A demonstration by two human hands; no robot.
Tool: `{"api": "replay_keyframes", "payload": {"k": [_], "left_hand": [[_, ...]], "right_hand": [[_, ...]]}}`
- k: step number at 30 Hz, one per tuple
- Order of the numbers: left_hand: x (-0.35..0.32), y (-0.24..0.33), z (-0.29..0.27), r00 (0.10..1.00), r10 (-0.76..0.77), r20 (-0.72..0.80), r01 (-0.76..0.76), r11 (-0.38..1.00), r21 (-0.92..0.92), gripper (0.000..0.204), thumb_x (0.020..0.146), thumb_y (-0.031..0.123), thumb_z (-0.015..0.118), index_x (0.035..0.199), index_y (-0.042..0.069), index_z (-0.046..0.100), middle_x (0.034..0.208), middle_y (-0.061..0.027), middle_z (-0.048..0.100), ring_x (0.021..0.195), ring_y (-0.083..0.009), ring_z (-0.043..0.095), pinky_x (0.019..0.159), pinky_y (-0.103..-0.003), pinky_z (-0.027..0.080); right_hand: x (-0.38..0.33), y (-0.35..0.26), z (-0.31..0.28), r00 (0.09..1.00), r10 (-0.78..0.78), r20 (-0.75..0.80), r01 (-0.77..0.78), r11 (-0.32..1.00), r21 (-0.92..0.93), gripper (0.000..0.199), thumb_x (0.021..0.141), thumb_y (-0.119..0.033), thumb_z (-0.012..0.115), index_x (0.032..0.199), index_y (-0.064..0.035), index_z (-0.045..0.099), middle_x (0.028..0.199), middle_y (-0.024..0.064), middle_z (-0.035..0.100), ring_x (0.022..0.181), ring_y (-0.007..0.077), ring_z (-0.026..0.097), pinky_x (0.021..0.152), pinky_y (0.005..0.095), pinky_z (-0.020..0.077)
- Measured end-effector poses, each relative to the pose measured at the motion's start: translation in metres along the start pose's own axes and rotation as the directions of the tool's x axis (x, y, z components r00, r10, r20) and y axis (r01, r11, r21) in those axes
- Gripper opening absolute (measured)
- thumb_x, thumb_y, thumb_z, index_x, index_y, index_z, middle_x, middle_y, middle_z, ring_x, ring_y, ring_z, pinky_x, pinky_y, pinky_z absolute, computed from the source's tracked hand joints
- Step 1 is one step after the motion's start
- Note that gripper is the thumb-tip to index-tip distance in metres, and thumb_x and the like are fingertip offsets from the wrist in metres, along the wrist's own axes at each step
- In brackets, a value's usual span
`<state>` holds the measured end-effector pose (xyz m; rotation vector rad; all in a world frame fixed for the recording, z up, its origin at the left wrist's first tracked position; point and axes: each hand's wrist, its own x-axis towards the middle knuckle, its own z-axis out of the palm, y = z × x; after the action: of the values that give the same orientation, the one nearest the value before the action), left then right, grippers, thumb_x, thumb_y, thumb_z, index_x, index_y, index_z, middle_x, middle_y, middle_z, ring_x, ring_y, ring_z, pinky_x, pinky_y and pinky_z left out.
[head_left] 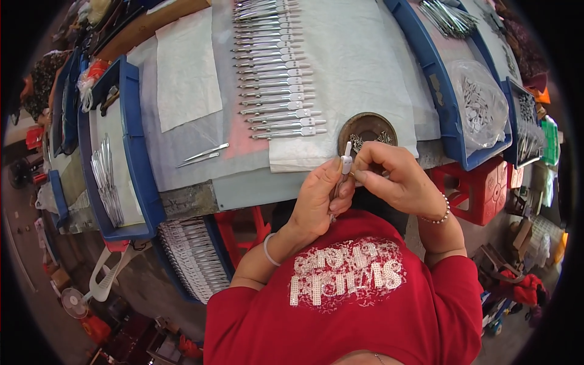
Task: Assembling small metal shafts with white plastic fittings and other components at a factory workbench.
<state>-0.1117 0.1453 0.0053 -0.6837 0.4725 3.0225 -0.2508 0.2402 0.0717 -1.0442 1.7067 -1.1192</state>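
Left hand [316,198] grips a small metal tool with white cap [344,165] upright, right hand [395,179] pinching its top just beside, round dish [367,129] beyond both on counter [243,188]; mid-assembly, next likely laying it in row of finished pieces [277,73]

My left hand [316,201] hides most of the metal piece [344,165]; the bits in the round dish [367,129] are too small to tell.

Two loose metal pieces [204,156], one round dish [367,129], two red stools [480,185]
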Motion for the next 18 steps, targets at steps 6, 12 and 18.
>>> {"api": "replay_keyframes", "payload": {"k": [6,12,18], "left_hand": [[-0.004,0.0,0.005,0.998,0.063,-0.025,-0.06,0.99,0.128,0.03,0.096,0.037,0.043,0.087,0.008,0.046,0.063,0.0006,0.043,0.044,-0.0044,0.031,0.04,-0.018,0.025],[-0.003,-0.003,0.001,0.991,0.135,0.01,-0.135,0.983,0.122,0.023,0.096,0.029,0.046,0.089,0.007,0.05,0.063,0.0015,0.045,0.046,-0.0037,0.033,0.04,-0.017,0.024],[0.0,-0.006,-0.003,0.991,0.128,0.025,-0.131,0.972,0.195,0.025,0.096,0.033,0.044,0.089,0.009,0.047,0.063,0.0,0.044,0.045,-0.0049,0.032,0.041,-0.018,0.026]], "right_hand": [[0.001,0.006,0.004,0.999,0.049,-0.006,-0.048,0.997,0.065,0.011,0.085,-0.007,0.054,0.082,0.0026,0.05,0.069,0.0073,0.055,0.063,0.0118,0.054,0.06,0.0258,0.0438],[0.001,0.014,0.009,0.995,0.093,-0.03,-0.085,0.978,0.192,0.012,0.085,-0.007,0.056,0.081,0.0021,0.05,0.068,0.0055,0.055,0.063,0.0095,0.053,0.058,0.0251,0.043],[-0.001,0.018,0.006,0.995,0.092,-0.041,-0.087,0.989,0.117,0.009,0.085,-0.005,0.055,0.089,0.0012,0.05,0.073,0.0024,0.055,0.066,0.0064,0.05,0.058,0.0218,0.0415]]}}
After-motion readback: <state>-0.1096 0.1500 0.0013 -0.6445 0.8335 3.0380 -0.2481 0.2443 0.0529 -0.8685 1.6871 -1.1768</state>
